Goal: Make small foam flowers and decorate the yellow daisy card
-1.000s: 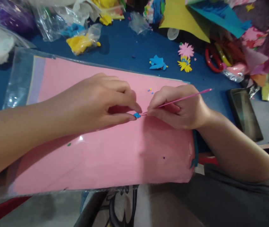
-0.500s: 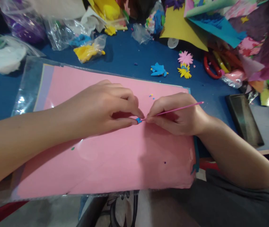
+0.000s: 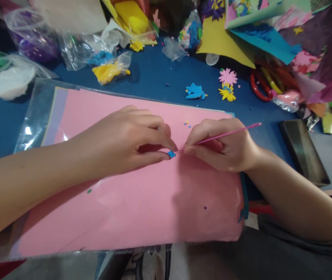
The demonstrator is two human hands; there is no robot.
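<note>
Between the thumb and forefinger of my left hand (image 3: 142,136) sits a small blue clay flower (image 3: 171,154). My right hand (image 3: 220,144) pinches a thin pink modelling stick (image 3: 227,134) like a pen, and its fine tip meets the blue flower. Both hands are over a pink sheet (image 3: 130,217) inside a clear plastic sleeve. Small blue and yellow clay crumbs (image 3: 186,123) lie on the sheet just beyond my fingers, and a green speck (image 3: 89,191) lies nearer to me.
Blue clay petals (image 3: 195,91), a pink clay flower (image 3: 228,77) and a yellow one (image 3: 227,92) lie beyond the sheet. Red-handled scissors (image 3: 260,86) and a dark phone (image 3: 304,151) are at right. Bagged yellow clay (image 3: 107,72) and coloured papers (image 3: 227,41) line the back.
The pink stick has drawn back slightly to the right, with more of its thin tip showing beside the flower. The whole view has shifted a little downward.
</note>
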